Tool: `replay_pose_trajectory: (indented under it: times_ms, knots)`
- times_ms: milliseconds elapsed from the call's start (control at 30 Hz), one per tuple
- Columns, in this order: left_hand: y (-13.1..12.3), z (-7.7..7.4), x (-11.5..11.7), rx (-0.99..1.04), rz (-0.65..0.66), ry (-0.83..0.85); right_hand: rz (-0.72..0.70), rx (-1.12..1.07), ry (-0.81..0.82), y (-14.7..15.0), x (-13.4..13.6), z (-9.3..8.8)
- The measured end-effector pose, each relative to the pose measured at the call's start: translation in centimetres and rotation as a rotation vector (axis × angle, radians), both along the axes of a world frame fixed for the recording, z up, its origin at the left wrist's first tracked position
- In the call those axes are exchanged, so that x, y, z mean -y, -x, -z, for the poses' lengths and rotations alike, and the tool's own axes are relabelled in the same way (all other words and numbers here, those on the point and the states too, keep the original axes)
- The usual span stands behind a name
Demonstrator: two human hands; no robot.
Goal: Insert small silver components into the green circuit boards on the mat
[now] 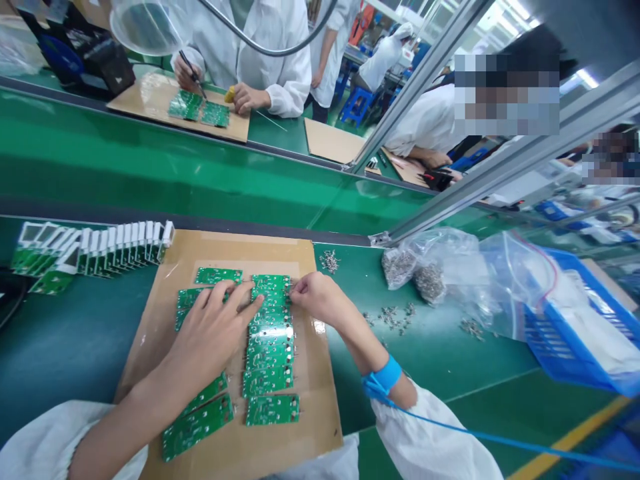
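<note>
Green circuit boards (270, 347) lie in an overlapping column on a brown cardboard sheet (310, 400), with a few more scattered to its left and lower left. My right hand (315, 300) pinches the top right corner of the uppermost board in the column. My left hand (210, 333) lies spread over the boards, its fingertips reaching the column's upper part and nothing visibly gripped. A blue antistatic wrist strap (383, 377) circles my right wrist, and its cord runs off to the lower right.
Boards fitted with white parts (95, 250) stand in a leaning row at left. Loose metal components (330, 261) and plastic bags of them (400, 267) lie on the green bench, beside a blue basket (575, 327). Across the belt, a co-worker (240, 87) handles boards under a magnifier lamp (143, 27).
</note>
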State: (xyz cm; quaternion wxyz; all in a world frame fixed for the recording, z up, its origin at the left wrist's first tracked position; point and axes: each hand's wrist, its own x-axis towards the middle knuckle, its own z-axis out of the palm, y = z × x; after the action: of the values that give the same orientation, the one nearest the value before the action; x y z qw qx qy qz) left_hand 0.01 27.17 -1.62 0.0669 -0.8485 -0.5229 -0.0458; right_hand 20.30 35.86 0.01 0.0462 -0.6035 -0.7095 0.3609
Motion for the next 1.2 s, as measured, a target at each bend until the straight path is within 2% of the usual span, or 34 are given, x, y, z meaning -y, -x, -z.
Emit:
replay_pose_trajectory:
  times_ms: [133,267,333,433,567,633,700,767,833,900,967,1067,1200]
  knots:
    - [0.3,0.6,-0.1,-0.002,-0.002,0.007,-0.065,0.046,-0.048,-0.6,-1.2,-0.9]
    - [0.5,1.2,-0.3,0.026,-0.007,0.006,-0.028,0.185,-0.266,-2.3,-4.5,-1.9]
    - [0.6,1.5,-0.3,0.043,-0.017,0.009,-0.001,0.205,-0.348,-2.7,-6.3,-1.7]
    - [0.8,1.9,-0.3,0.061,-0.002,0.039,-0.016,0.219,-0.37,-2.7,-8.3,-0.8]
    - [1.3,2.2,-0.3,0.143,0.054,0.068,0.012,0.229,-0.373,-2.7,-8.8,-0.3]
    - [1.5,2.2,-0.4,0.28,0.063,0.103,0.036,0.21,-0.398,-2.6,-7.8,-0.9]
    - [1.5,1.9,-0.6,0.416,0.049,0.145,0.048,0.161,-0.422,-2.2,-5.7,-1.8]
    - [1.2,1.2,-0.7,0.517,0.017,0.183,0.039,0.054,-0.429,-1.4,-2.4,-2.4]
    - [0.7,0.2,-0.8,0.641,-0.019,0.225,0.038,-0.164,-0.442,-0.1,1.4,-2.6]
    - [0.0,-0.9,-0.8,0.778,-0.043,0.266,0.04,-0.297,-0.428,1.1,4.7,-2.4]
    - [-0.5,-1.8,-0.8,0.828,-0.037,0.283,0.063,-0.376,-0.391,1.9,6.9,-2.1]
    - [-0.8,-2.2,-0.7,0.785,0.012,0.249,0.147,-0.469,-0.264,2.1,7.8,-1.6]
    - [-0.6,-1.5,-0.5,0.684,0.129,0.117,0.223,-0.621,0.043,1.1,7.1,-1.3]
